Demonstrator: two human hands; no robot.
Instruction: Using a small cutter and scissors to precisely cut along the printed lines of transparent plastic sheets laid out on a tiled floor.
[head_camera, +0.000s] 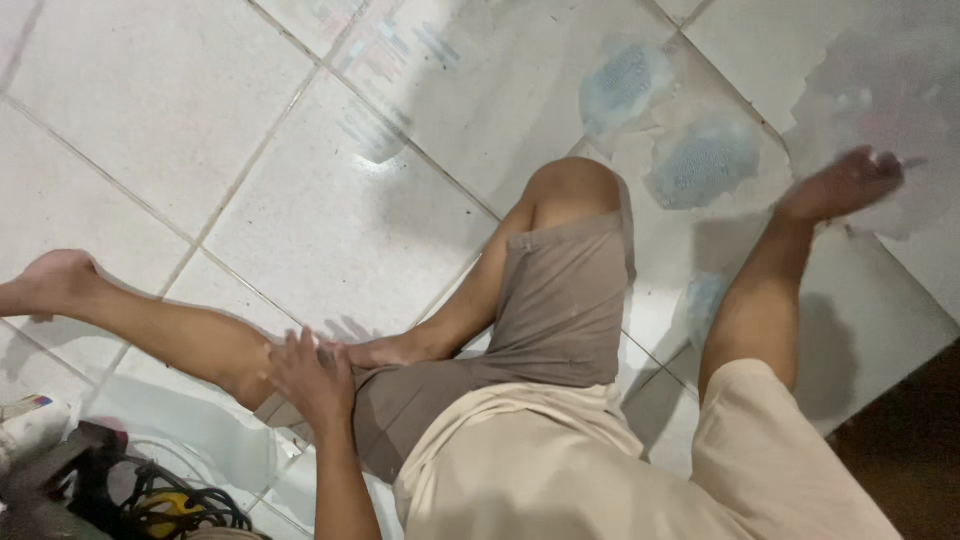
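**Wet tile under a braced palm**

I see wet patches on the tiled floor (300, 180) at upper right; I judge the right hand (845, 183), planted there with fingers spread and holding nothing, could slip. The left hand (312, 378), lower left, rests loosely open against the knee (245, 365), beside a power tool's coiled cable (175, 505).

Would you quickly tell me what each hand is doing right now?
Left hand: open, resting on the lower leg, holding nothing.
Right hand: open, fingers spread over the wet floor tiles, holding nothing.
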